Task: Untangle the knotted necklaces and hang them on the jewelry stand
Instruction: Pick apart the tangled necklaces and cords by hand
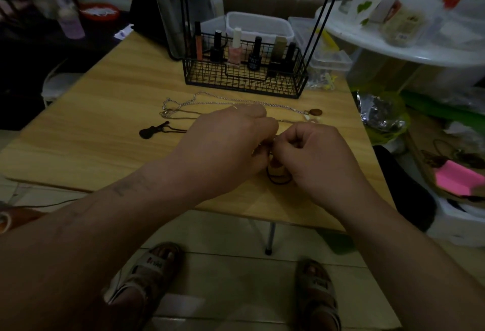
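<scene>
Seen from my head, my left hand (225,144) and right hand (312,154) meet in front of the wire basket (244,84), above the wooden surface (105,120). Each grip is curled tight, pinching the black cord (278,180) where the hands touch; its loop hangs under them beside a pale bead (277,169). Between them and the basket lies the silver chain (210,96), stretched out, with a brown oval pendant (315,112) before the basket's right corner. A black guitar pendant (153,131) lies before its left corner. Nail polish bottles (235,49) stand inside it.

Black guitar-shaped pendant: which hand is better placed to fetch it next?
Left, probably. The black guitar-shaped pendant lies beside the left hand; the right hand, also pinching the black cord, is farther.
</scene>
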Motion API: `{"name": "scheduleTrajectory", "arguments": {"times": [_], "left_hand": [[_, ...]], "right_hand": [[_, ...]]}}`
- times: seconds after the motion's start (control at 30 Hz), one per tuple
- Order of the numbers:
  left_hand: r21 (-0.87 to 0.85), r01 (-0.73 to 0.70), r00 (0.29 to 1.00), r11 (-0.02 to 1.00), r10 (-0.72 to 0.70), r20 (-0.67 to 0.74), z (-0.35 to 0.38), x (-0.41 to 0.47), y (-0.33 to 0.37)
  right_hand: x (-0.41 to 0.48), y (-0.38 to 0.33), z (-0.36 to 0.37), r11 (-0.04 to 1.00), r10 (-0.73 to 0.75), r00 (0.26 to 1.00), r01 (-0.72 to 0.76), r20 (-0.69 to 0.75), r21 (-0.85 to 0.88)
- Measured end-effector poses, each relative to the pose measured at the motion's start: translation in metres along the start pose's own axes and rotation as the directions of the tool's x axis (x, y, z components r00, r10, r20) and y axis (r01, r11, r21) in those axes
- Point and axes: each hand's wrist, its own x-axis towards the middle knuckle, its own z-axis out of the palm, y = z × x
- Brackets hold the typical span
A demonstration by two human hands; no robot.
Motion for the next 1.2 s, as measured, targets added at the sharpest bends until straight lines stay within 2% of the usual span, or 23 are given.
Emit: {"name": "scheduleTrajectory", "arguments": {"times": [0.13,0.3,0.43,0.5,0.57,0.67,0.8,1.03,1.2], "left_hand": [[-0.033,0.007,1.0,0.999,-0.007,0.012,0.001,0.0,0.002],[-0.163,0.036,0.998,0.986,-0.045,-0.047,0.002,0.001,0.002],[-0.293,0.083,0.993,0.953,-0.105,-0.061,0.001,0.001,0.0],[-0.345,0.1,0.991,0.933,-0.123,-0.044,0.001,0.001,-0.002],[-0.344,0.116,0.991,0.932,-0.13,-0.02,0.003,0.0,-0.004],[-0.298,0.112,0.993,0.948,-0.116,0.004,0.005,-0.001,-0.006],[-0.221,0.1,0.995,0.97,-0.097,0.025,0.006,-0.002,-0.007],[-0.023,0.032,0.999,0.999,-0.032,0.0,0.004,0.001,-0.001],[-0.011,0.0,1.0,1.0,0.0,0.01,0.004,0.001,0.0]], "right_hand": [[-0.001,-0.002,-0.001,1.0,0.024,0.999,-0.024,0.023,0.008],[-0.001,-0.002,-0.004,0.971,0.1,0.991,-0.116,0.087,0.21],[0.001,-0.003,-0.003,0.833,0.174,0.958,-0.266,0.228,0.486],[0.002,-0.001,-0.005,0.791,0.169,0.945,-0.299,0.279,0.533],[0.001,0.001,-0.006,0.854,0.152,0.957,-0.253,0.247,0.455],[0.001,0.003,-0.007,0.963,0.098,0.987,-0.127,0.129,0.238],[0.001,0.006,-0.002,1.0,-0.004,0.999,0.004,0.033,0.002],[0.002,0.005,0.003,0.997,-0.011,1.0,0.009,-0.021,-0.082],[0.002,0.003,0.003,0.996,-0.015,1.0,0.013,-0.017,-0.088]]}}
